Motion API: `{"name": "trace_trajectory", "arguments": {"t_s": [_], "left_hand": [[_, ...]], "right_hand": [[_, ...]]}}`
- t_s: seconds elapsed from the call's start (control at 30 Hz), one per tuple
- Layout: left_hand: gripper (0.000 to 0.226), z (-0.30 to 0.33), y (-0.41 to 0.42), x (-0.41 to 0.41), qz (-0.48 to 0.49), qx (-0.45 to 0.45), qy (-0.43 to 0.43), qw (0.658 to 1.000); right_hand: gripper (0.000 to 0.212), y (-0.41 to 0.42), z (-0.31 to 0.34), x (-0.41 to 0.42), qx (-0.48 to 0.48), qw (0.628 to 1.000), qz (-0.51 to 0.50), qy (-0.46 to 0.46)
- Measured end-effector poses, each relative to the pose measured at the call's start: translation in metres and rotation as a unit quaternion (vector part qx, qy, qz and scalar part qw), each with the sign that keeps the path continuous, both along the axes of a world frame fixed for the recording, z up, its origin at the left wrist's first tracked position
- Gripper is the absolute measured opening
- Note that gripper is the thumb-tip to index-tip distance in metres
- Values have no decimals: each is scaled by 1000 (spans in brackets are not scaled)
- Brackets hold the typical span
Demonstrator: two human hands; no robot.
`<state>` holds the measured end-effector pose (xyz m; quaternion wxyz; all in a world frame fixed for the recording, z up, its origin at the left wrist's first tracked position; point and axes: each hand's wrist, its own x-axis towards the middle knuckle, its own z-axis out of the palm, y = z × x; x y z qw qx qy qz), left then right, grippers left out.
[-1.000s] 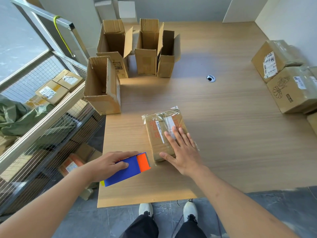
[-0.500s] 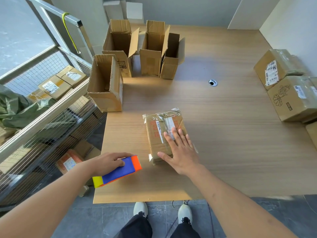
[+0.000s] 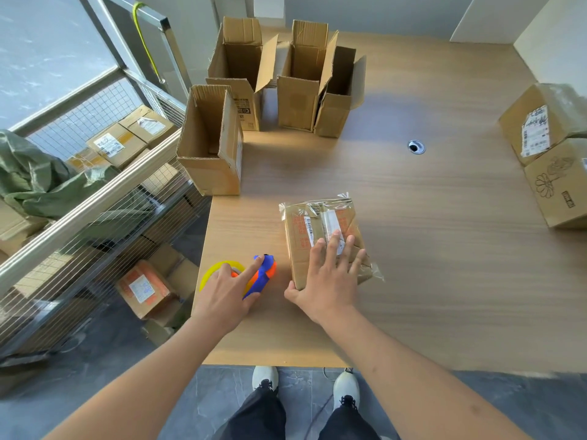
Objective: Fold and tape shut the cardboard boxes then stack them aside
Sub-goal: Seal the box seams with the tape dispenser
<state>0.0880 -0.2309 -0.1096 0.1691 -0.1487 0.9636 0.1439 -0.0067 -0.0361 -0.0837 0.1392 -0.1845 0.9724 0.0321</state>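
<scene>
Right fingers (image 3: 333, 246): spread and laid flat on top of the taped box (image 3: 324, 236), thumb hooked against its near edge; the right hand (image 3: 327, 281) pins it, lower centre of the frame.
Left fingers (image 3: 259, 265): index stretched along the blue-and-orange tape dispenser (image 3: 262, 276), the others resting loosely on its yellow roll; the left hand (image 3: 227, 293) lies on it just left of the box, whether it truly grips I cannot tell.
Taped box: flat on the surface (image 3: 428, 249), wrapped in clear tape with loose tags at the corners.
Step, as I judge: taping done, dispenser being parked, box ready to stack.
Doing it well: smooth the loose tags first, leave the dispenser clear of the edge, then carry the box level to the sealed boxes (image 3: 552, 147) at the right edge.
Still waiting: open boxes (image 3: 279, 90), upper centre, flaps up.
</scene>
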Motion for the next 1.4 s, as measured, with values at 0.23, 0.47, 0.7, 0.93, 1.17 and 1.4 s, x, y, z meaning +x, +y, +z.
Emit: {"name": "trace_trajectory", "arguments": {"t_s": [0.23,0.47,0.7,0.93,1.17,1.4], "left_hand": [[76,-5,5,4,-9,-9,27,1000],[55,17,17,-12,-12,-17,76,997],[51,27,56,-30,-179,59,227,955],[66,13,84,-47,-172,45,238,955],[59,-7,73,-38,-223,68,259,937],[72,-4,71,-38,-216,67,235,945]], "right_hand": [[129,3,-16,-2,5,1000,4,16],[160,19,6,-7,6,997,36,-64],[121,72,30,-47,-49,982,155,-95],[83,88,10,-51,-85,978,192,7],[81,109,-43,-49,-109,943,255,184],[68,123,-44,-61,-204,918,303,152]]}}
